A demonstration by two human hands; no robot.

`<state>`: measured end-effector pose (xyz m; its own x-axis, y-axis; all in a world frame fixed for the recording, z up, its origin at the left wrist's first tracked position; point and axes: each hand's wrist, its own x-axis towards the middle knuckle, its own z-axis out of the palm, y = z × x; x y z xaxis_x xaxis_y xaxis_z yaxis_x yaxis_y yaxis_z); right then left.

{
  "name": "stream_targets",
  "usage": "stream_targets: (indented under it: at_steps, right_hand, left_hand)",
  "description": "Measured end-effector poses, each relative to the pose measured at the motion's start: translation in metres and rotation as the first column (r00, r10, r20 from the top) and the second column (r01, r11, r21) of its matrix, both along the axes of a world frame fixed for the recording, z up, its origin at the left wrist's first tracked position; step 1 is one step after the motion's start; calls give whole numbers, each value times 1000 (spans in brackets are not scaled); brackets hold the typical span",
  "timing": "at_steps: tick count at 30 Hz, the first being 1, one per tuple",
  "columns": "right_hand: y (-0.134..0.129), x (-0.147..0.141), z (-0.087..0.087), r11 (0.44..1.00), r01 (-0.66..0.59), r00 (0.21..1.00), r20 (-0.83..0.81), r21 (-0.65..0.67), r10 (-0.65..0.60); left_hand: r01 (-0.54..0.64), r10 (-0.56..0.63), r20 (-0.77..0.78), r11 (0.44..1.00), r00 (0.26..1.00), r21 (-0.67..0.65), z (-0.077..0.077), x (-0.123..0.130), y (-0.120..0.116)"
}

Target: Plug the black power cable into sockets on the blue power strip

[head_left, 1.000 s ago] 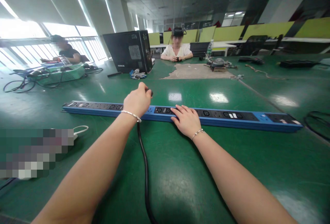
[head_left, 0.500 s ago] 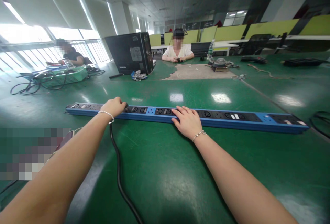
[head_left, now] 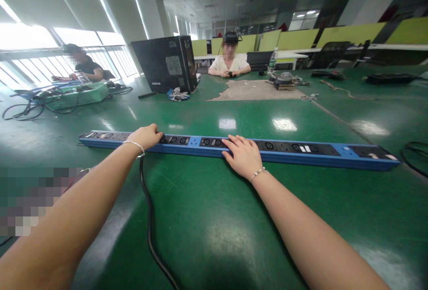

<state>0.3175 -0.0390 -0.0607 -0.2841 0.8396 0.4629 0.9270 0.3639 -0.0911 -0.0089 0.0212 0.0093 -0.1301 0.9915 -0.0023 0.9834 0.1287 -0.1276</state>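
Note:
A long blue and black power strip (head_left: 195, 142) lies crosswise on the green table, its sockets facing up. My left hand (head_left: 146, 137) is closed at a socket on its left half, gripping a black plug that my fingers mostly hide. From beneath that hand a thick black cable (head_left: 150, 218) runs down toward me. My right hand (head_left: 243, 154) rests with fingers spread over the strip's middle, palm against the near edge, and holds nothing.
Beyond the strip stand a black computer case (head_left: 163, 65), gloves (head_left: 179, 95) and a green basket (head_left: 80, 96) with cables. A person (head_left: 229, 60) sits across the table; another (head_left: 85, 65) sits at far left. A black cable (head_left: 414, 152) lies at right.
The view has shifted slightly. Both hands keep their places on the power strip, the left still closed on the plug and the right still spread.

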Motion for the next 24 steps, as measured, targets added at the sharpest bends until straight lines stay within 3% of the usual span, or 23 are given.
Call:
stream_targets:
  at_steps: [8, 17, 24]
  right_hand:
    - [-1, -1, 1, 1000, 10, 1000, 2, 8, -10]
    - [-1, -1, 1, 1000, 8, 1000, -2, -2, -8]
    - [-1, -1, 1, 1000, 2, 1000, -5, -3, -2]
  left_hand:
    - [-7, 6, -48, 1000, 999, -19, 1, 11, -4]
    - [-64, 63, 18, 998, 998, 24, -3, 22, -19]
    - [-74, 74, 77, 997, 994, -8, -5, 13, -7]
